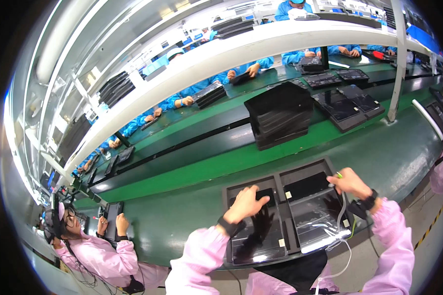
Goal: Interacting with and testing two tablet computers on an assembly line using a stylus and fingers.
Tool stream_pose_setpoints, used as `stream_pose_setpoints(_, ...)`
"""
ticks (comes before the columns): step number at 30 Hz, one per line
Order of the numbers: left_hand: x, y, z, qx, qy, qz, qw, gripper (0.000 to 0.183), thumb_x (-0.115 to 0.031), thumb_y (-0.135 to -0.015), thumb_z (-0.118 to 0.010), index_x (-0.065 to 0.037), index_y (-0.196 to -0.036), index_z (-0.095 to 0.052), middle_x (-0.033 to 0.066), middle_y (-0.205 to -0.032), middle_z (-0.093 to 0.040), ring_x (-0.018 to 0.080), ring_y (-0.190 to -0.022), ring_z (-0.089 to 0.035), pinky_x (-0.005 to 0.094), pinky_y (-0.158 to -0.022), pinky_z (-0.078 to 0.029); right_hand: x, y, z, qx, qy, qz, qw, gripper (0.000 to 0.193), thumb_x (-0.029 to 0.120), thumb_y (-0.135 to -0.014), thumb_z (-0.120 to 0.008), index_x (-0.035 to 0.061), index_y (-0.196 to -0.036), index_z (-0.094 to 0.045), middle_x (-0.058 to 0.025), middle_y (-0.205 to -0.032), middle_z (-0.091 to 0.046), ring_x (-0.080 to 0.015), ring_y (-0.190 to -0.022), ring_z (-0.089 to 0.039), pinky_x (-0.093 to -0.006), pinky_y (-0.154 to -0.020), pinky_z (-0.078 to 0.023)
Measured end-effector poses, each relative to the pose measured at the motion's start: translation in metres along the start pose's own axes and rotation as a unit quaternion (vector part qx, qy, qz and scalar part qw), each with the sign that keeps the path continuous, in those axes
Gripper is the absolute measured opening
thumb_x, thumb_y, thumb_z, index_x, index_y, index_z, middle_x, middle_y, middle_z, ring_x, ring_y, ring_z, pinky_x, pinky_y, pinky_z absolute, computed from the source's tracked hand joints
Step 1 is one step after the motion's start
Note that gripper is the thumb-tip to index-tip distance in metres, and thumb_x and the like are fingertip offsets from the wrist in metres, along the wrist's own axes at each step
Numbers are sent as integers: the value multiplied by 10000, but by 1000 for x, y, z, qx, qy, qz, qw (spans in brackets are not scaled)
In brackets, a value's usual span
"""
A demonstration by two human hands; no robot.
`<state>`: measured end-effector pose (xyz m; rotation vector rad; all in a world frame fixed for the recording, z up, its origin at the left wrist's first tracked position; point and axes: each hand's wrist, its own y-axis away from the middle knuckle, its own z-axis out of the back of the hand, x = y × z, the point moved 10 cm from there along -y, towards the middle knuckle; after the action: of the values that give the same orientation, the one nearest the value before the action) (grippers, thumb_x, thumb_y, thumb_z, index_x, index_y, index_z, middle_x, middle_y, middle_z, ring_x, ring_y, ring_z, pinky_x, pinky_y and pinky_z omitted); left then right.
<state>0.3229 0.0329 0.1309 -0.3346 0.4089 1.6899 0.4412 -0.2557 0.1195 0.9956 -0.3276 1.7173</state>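
Observation:
In front of me lies a dark grey tray [286,215] with two long compartments holding glossy black flat panels, some with small white labels. My left hand [246,204] is over the left compartment, thumb apart from the bent fingers, near the upper black panel [265,195]; I see nothing held in it. A glossy panel [258,236] below mirrors that hand. At the right compartment's far right corner, my right hand [352,183] is closed in a pinch on a small green-tipped thing, mostly hidden by the fingers. Below it, a clear-looking sheet [317,221] reflects light over the right panel.
A tall stack of black trays [280,115] stands beyond, with trays of panels [343,105] to its right. A white cable [348,255] hangs by the bench's near edge. A co-worker in pink [103,248] handles a dark device at left; people in blue work across the line.

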Motion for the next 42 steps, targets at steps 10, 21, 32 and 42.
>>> stream_pose_setpoints(10,39,209,42,-204,17,45,978,394,-126,-749,-719,10,-1073,-540,176,-1034,-594,344,-1011,-561,390,-871,-442,-7,127,12,-35,83,65,994,220,147,-841,-588,-61,-779,-625,-146,-623,-643,-248,-573,-651,-322,-563,-497)
stream_pose_setpoints(21,18,224,-13,-227,41,-20,973,318,-118,-734,-732,-9,-980,-563,104,-970,-629,314,-1059,-547,493,-970,-366,25,155,-35,-124,161,283,937,56,60,-800,-593,25,-830,-560,-117,-774,-625,-282,-844,-576,-374,-641,-480)
stream_pose_setpoints(32,23,169,-27,-132,-24,-47,990,422,-193,-808,-656,-1,-1149,-497,159,-1151,-550,355,-1191,-440,560,-1047,-215,25,131,-51,-122,239,301,915,201,90,-842,-530,-60,-972,-562,-214,-1014,-585,-362,-1060,-492,-510,-1019,-288)
stream_pose_setpoints(42,98,232,-30,-200,271,262,904,401,-233,-943,-468,25,-1246,-421,234,-1168,-549,315,-1093,-537,357,-946,-389,-105,145,-1,-230,-16,4,973,367,258,-972,-381,-40,-826,-536,-171,-624,-499,-281,-557,-484,-373,-561,-381)
